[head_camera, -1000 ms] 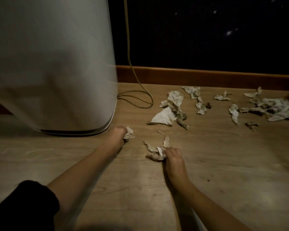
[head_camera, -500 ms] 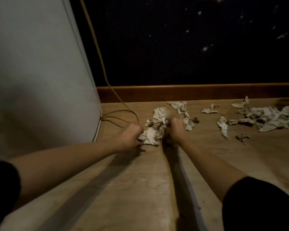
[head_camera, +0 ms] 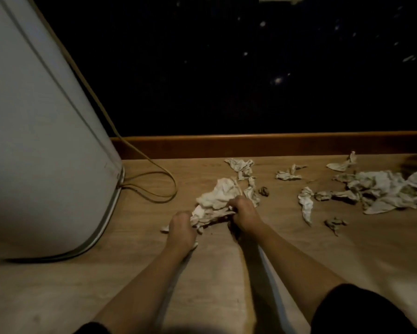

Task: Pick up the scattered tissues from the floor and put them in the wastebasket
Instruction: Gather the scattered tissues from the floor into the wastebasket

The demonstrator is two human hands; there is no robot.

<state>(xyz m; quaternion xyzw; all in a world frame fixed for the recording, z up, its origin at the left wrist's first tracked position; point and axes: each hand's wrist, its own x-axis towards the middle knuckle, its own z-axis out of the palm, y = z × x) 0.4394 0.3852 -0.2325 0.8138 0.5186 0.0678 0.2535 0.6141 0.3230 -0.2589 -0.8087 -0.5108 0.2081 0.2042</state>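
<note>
Crumpled whitish tissues lie scattered on a wooden floor. My left hand (head_camera: 181, 228) and my right hand (head_camera: 244, 214) are both closed on one bunch of tissues (head_camera: 217, 200) in the middle of the floor, one hand at each side of it. Loose pieces lie beyond: one tissue (head_camera: 241, 166) near the baseboard, a small one (head_camera: 288, 174), a long strip (head_camera: 306, 204) and a large heap (head_camera: 385, 189) at the right. No wastebasket is in view.
A big white rounded appliance (head_camera: 38, 141) stands on the floor at the left. A yellowish cable (head_camera: 154, 175) loops from its base along the floor. A wooden baseboard (head_camera: 274, 144) runs below a dark wall.
Both hands have moved forward from the two nearer scraps to the larger bunch of tissues and closed on it together. The view has tilted up and shifted right.
</note>
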